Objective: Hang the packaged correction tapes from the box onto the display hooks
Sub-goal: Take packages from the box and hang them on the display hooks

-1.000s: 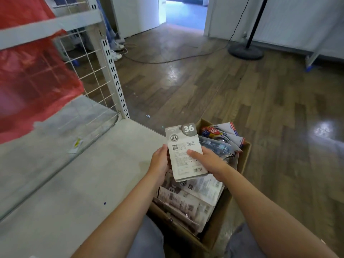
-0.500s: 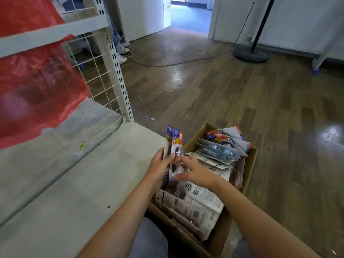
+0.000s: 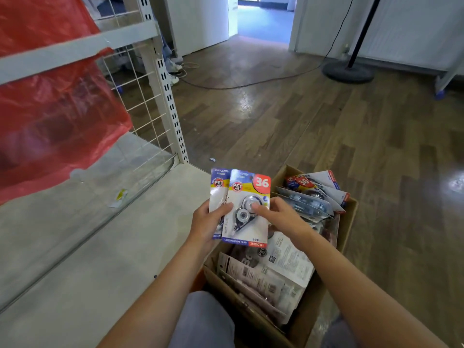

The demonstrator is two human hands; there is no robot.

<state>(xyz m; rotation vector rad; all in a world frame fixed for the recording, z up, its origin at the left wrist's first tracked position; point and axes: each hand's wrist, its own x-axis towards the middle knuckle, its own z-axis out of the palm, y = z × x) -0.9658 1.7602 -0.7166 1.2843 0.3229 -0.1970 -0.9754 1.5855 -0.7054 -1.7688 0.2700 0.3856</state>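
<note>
Two packaged correction tapes point(image 3: 247, 212) face me, one overlapping the other, held above the left end of an open cardboard box point(image 3: 349, 223). My left hand point(image 3: 208, 223) grips their left edge, thumb over the front. My right hand point(image 3: 281, 219) touches the clear blister on the front pack with its fingertips. Inside the box lie several more packs point(image 3: 278, 270), most back side up, with a few standing at the far end point(image 3: 313, 194). No display hooks are in sight.
A white shelf base point(image 3: 82, 249) runs along my left, with a wire grid back point(image 3: 143, 104) and a slotted upright point(image 3: 170, 101). A red plastic bag point(image 3: 50, 106) hangs over the shelf. A lamp stand base point(image 3: 347, 72) and its cable point(image 3: 253, 82) lie on the wooden floor.
The packs were turned from back side to front side facing me. They now sit fanned as two, and my right hand shifted from the back card onto the blister.
</note>
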